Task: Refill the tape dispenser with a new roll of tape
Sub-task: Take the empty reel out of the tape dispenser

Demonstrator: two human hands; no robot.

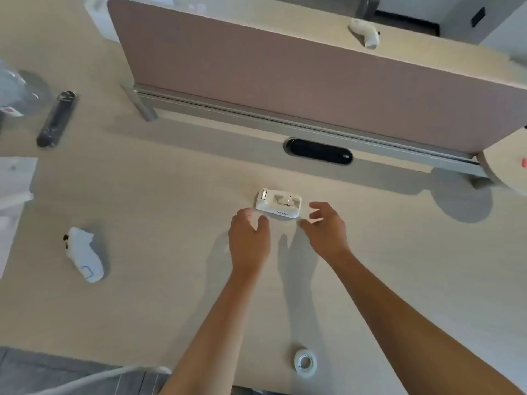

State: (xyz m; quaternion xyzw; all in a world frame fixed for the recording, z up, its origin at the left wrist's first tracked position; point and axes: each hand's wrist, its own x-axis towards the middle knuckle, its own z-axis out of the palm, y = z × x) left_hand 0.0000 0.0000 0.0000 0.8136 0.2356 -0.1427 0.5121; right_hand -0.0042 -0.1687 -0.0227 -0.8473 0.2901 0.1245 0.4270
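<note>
A white tape dispenser (278, 203) sits on the pale wooden desk (171, 195), its empty cradle facing up. My left hand (249, 238) hovers just in front of its left end, fingers apart and holding nothing. My right hand (325, 226) is beside the dispenser's right end, fingers spread, also holding nothing. A roll of clear tape (305, 361) lies flat near the desk's front edge, between my forearms and well behind both hands.
A pink divider panel (285, 72) runs along the back with a black cable grommet (318, 151) below it. A white controller (84, 255) lies at left, a dark wrapped cylinder (57, 118) at far left, another white controller (366, 32) beyond the divider.
</note>
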